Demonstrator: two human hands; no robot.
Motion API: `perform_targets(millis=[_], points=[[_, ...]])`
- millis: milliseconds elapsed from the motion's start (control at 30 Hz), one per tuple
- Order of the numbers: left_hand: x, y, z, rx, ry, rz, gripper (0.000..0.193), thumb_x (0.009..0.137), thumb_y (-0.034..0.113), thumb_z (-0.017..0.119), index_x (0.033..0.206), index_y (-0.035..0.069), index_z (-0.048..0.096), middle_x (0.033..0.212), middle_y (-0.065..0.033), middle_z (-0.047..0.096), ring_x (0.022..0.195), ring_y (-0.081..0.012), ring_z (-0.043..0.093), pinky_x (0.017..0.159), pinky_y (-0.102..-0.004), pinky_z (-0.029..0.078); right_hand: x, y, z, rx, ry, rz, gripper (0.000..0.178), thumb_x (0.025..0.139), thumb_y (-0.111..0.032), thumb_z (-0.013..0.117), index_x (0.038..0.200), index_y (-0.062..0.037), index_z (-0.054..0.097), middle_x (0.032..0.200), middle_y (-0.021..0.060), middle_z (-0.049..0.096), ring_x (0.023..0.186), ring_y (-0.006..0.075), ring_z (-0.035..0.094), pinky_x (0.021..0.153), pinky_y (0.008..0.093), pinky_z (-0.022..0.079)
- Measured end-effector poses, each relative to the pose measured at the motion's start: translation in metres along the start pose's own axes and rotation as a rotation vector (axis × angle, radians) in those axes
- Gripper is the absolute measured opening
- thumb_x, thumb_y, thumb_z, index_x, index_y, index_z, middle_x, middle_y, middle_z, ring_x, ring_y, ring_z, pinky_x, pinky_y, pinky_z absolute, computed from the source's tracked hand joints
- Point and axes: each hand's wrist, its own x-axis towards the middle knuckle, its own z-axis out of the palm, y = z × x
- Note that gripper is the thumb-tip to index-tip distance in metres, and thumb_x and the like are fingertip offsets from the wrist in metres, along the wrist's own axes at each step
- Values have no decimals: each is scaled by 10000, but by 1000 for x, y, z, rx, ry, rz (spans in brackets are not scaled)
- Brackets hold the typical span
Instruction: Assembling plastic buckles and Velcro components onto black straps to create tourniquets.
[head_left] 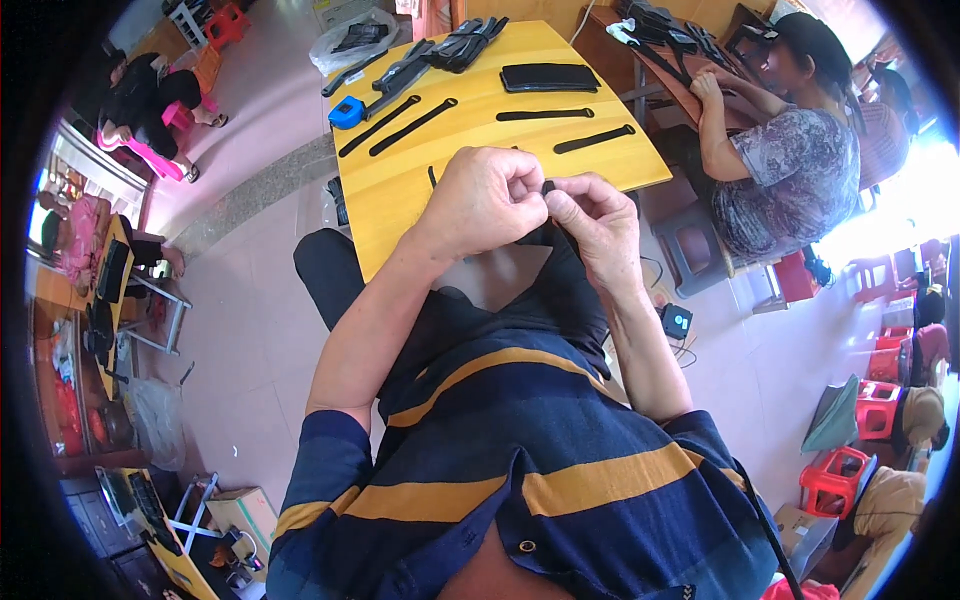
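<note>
My left hand (478,200) and my right hand (606,228) meet over the near edge of the yellow table (385,215). Both have their fingers closed on a small black strap end (548,187); most of that piece is hidden by the fingers. Beyond my left hand lie two black straps with ring-like ends, a left one (380,126) and a longer one (413,127). Two more such straps rest farther right, an upper one (545,115) and a lower one (595,139). A short dark strip (432,177) shows beside my left hand, partly covered.
A blue tape measure (347,113) sits at the table's left edge. Bundled black straps (462,46) and a dark flat rectangular item (549,78) lie at the back. To the right, a seated person (785,170) works at a brown table (655,70). A grey stool (688,250) stands nearby.
</note>
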Motion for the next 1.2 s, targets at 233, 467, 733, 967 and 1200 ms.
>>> perform_targets(millis=[233, 467, 733, 967, 1200], points=[[1, -14, 16, -204, -40, -44, 68, 798, 8, 670, 750, 30, 627, 642, 72, 555, 574, 8, 465, 508, -192, 357, -10, 1, -8, -211, 50, -182, 156, 863, -71, 805, 995, -10, 750, 880, 8, 633, 806, 70, 570, 745, 227, 471], [-13, -17, 20, -275, -64, -126, 100, 766, 64, 674, 702, -3, 637, 555, -31, 566, 535, -67, 502, 513, -267, 401, -17, 14, -22, -238, -51, -74, 150, 852, -98, 825, 969, -40, 751, 874, -22, 604, 771, 54, 531, 694, 213, 423], [-32, -54, 25, -427, -38, -241, 98, 801, -11, 636, 711, 9, 602, 582, 63, 495, 550, -4, 412, 482, -239, 312, -15, 42, -10, -217, -98, -53, 162, 842, -70, 823, 983, -27, 756, 883, -17, 598, 711, 39, 497, 633, 201, 403], [-38, -85, 35, -448, 65, -295, 100, 777, 8, 664, 702, 14, 599, 545, 28, 477, 523, -38, 408, 475, -268, 329, -4, 59, -6, -270, -117, -3, 192, 821, -43, 820, 1004, -33, 762, 849, -12, 597, 723, 60, 514, 641, 217, 414], [-48, -103, 21, -304, -52, -350, 57, 812, -40, 633, 776, 3, 639, 632, 27, 569, 560, -20, 487, 503, -226, 373, 6, 62, -2, -540, -268, -34, 219, 794, -58, 836, 1000, -28, 770, 815, 25, 618, 744, 120, 573, 672, 255, 458]])
